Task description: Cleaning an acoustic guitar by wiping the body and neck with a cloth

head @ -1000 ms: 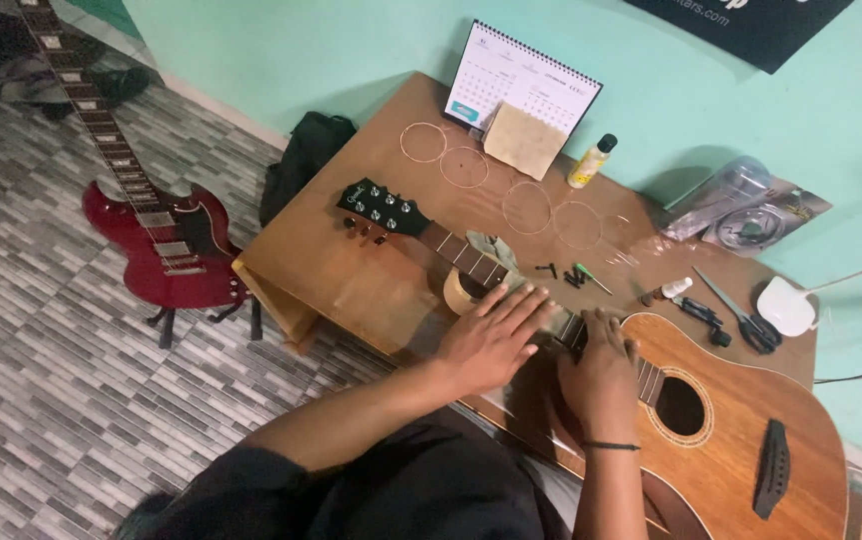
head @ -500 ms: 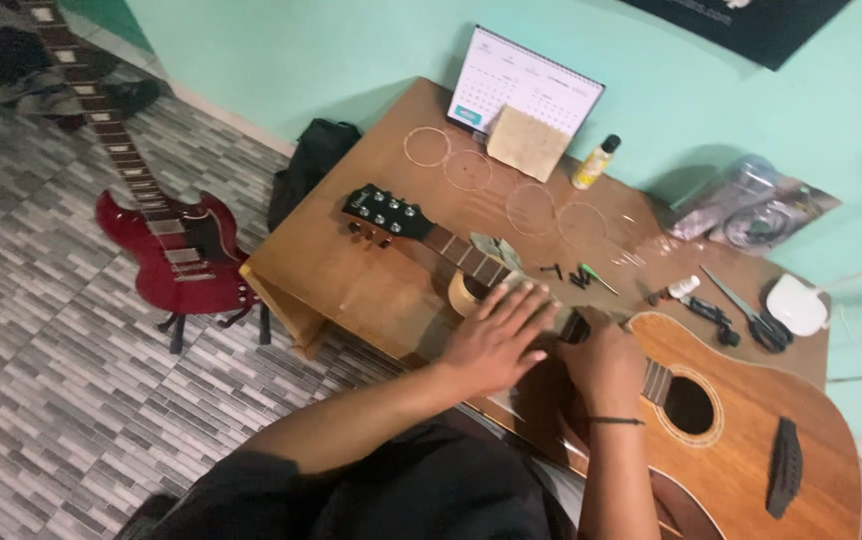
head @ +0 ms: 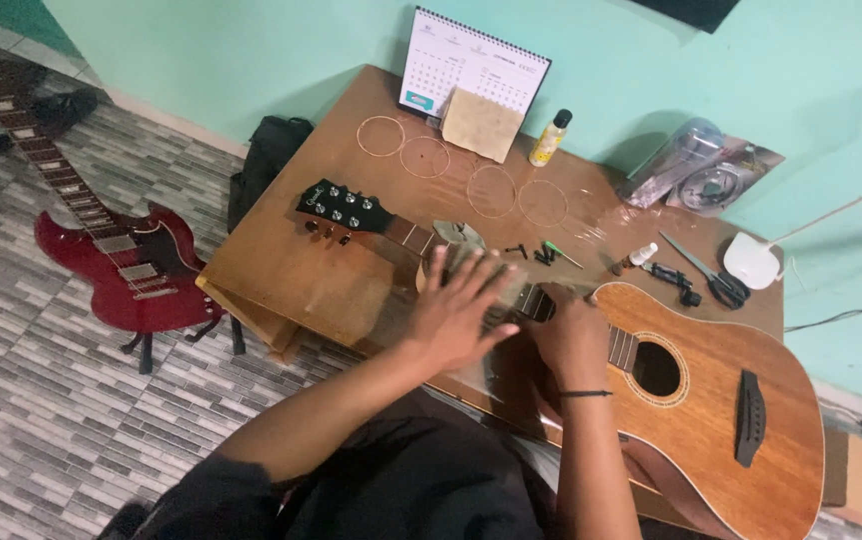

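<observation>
Left of the fingers: red electric guitar (head: 121, 265) on tiled floor. Left hand (head: 456, 310) spread flat, released, on acoustic guitar (head: 691, 400) neck; right hand (head: 571, 335) clenched beside soundhole. Beyond fingertips: coiled strings (head: 491, 190), scissors (head: 706, 270).

A home guitar-repair corner. A low wooden table (head: 281, 270) against a mint-green wall carries coiled guitar strings (head: 491, 190), scissors (head: 706, 275) and an oil bottle (head: 549, 138). A red electric guitar (head: 126, 265) stands on the tiled floor.

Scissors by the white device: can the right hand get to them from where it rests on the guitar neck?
Probably yes. The right hand lies on the neck, and the scissors lie flat on the table beyond the guitar, uncovered.
</observation>
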